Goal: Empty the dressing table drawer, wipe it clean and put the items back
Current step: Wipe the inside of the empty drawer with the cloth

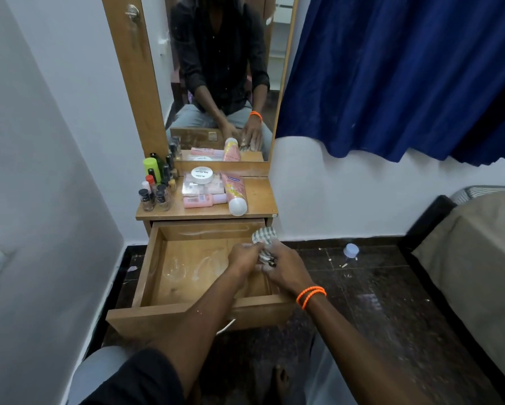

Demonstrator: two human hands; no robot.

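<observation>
Both hands meet over the right far corner of the open wooden drawer [157, 276], sharing a grip on a crumpled grey-and-white checked cloth [264, 238]. The left hand [244, 257] has its fingers curled round the cloth's lower part, and the right hand [283, 266], with two orange bands [311, 295] on its wrist, clutches the same bunch from the right; something small and dark shows between the fingers, too small to tell. The top of the cloth sticks up above the knuckles, against the drawer's far wall.

The drawer is pulled well out toward the person, and its bare wooden floor shows pale smears and ring marks.

On the bench [263, 197] above it stand the things: a cluster of small nail-polish bottles [154, 195] at the left with a lime-green capped bottle [151, 168] behind them, a round white tub [202, 174] lying on a flat clear box [200, 187], a small pink bottle [204, 200] lying on its side nearer the front, and a pink-and-yellow tube with a white cap [235, 195] lying just right of them.

A tall mirror [222, 74] rises behind, a blue curtain [406, 74] hangs at the right, and a pale round lid [351, 250] lies on the dark floor [362, 302] near a bed [479, 258].
</observation>
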